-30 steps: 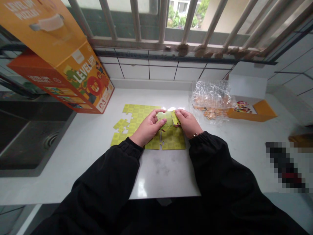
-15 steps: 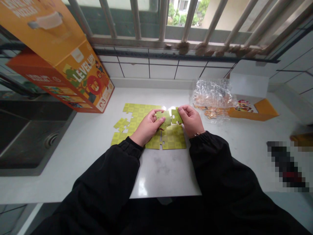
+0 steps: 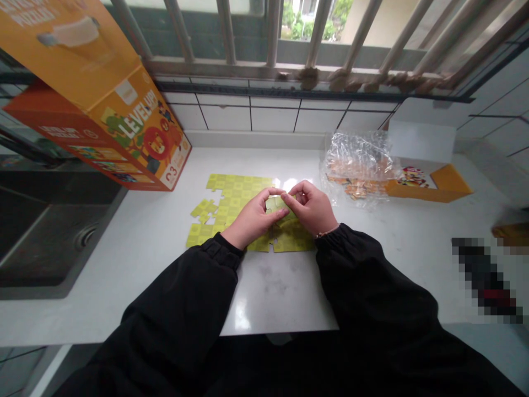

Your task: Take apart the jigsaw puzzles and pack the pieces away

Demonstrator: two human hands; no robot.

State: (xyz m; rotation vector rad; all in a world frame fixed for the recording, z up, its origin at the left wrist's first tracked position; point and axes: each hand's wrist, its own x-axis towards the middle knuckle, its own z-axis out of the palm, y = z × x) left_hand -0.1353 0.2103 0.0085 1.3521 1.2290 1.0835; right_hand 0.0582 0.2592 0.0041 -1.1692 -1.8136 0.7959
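Note:
Yellow-green puzzle pieces, joined into a sheet (image 3: 237, 193), lie on the white counter. A smaller piece group (image 3: 203, 210) rests at the sheet's left side, with gaps around it. Above the sheet's right part, my left hand (image 3: 258, 215) pinches a light green puzzle piece (image 3: 273, 204) between thumb and fingers. My right hand (image 3: 312, 208) is closed at the right side of that piece, its fingertips close to those of my left hand. The piece in my right hand is mostly hidden by the fingers.
An orange puzzle box (image 3: 144, 132) stands open at the back left, beside a dark sink (image 3: 45, 237). Clear plastic wrap (image 3: 359, 160) with orange pieces lies at the back right, next to an open orange-and-white box (image 3: 430, 184). A blurred dark object (image 3: 485, 278) is at far right.
My right hand has moved left with its green piece, up to the piece in my left hand. My left hand has shifted slightly right.

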